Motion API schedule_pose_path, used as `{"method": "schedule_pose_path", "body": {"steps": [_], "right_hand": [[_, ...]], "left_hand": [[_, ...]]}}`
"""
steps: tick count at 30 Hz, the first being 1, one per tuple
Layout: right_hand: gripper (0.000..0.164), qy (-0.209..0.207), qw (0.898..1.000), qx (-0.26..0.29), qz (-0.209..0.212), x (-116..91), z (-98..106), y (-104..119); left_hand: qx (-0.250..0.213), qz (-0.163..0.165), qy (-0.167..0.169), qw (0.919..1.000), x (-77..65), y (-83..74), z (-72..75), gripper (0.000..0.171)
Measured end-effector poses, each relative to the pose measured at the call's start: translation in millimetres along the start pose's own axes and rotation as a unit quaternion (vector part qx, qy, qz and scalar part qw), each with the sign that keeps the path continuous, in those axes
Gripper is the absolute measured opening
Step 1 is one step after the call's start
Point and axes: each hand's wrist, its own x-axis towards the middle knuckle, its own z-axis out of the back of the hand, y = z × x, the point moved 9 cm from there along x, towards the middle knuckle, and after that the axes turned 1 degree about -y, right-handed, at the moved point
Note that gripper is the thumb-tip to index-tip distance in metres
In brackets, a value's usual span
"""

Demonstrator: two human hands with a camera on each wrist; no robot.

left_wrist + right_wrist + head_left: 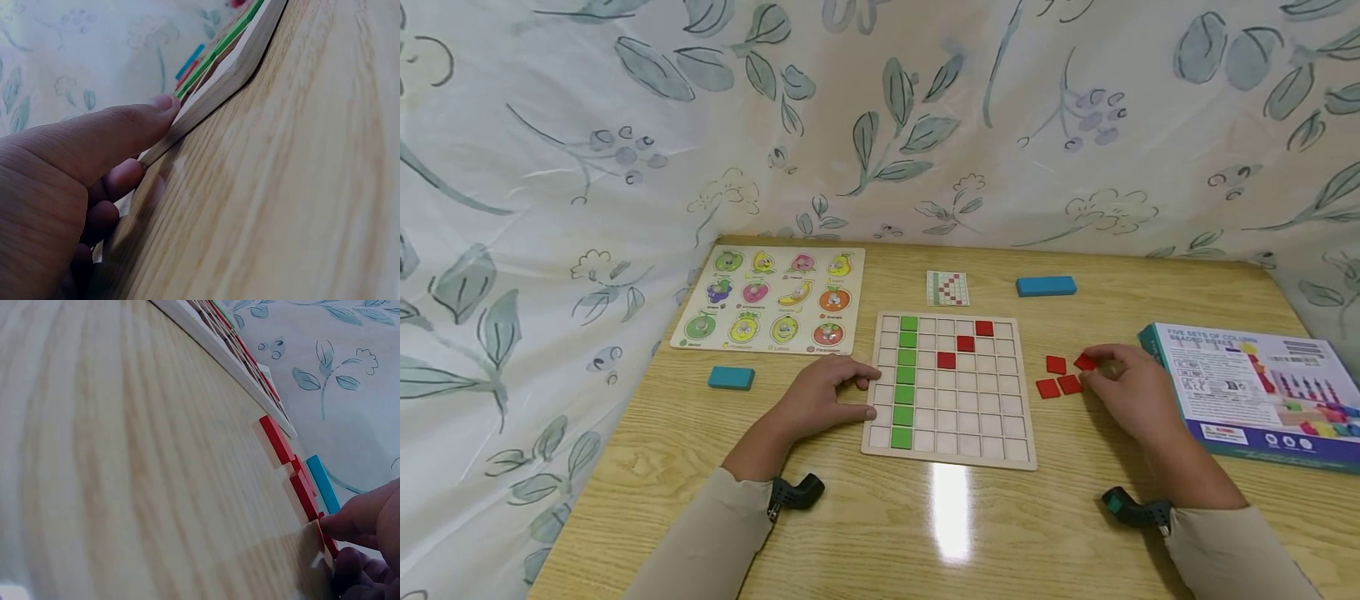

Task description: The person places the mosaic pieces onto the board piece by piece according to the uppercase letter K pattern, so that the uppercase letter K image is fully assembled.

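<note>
A square wooden grid board (950,462) lies flat, with a column of green tiles (905,395) near its left side. Three red tiles, one of them this red tile (966,343), form a diagonal at its upper right. My left hand (820,398) touches the board's left edge with thumb and index finger; the thumb (134,119) is stretched out along the rim. To the board's right lie several loose red tiles (1056,365). My right hand (1131,392) pinches the far right red tile (1084,362) of that group, the tile being partly hidden by the fingers.
A pattern card (947,288) lies behind the board, with a blue block (1046,287) right of it. A fruit picture board (767,298) and another blue block (731,378) are at the left. A printed box (1262,396) lies beyond my right hand. A leaf-patterned cloth (880,125) hangs behind the table.
</note>
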Motion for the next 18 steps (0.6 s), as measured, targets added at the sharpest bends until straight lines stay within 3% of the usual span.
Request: {"method": "schedule_pose_path", "body": {"steps": [18], "right_hand": [[0.048,0.008,1.000,-0.019,-0.024,2.5,-2.4,-6.4]], "left_hand": [[0.004,-0.003,-0.005,1.0000,-0.4,1.1,-0.4,0.047]]}}
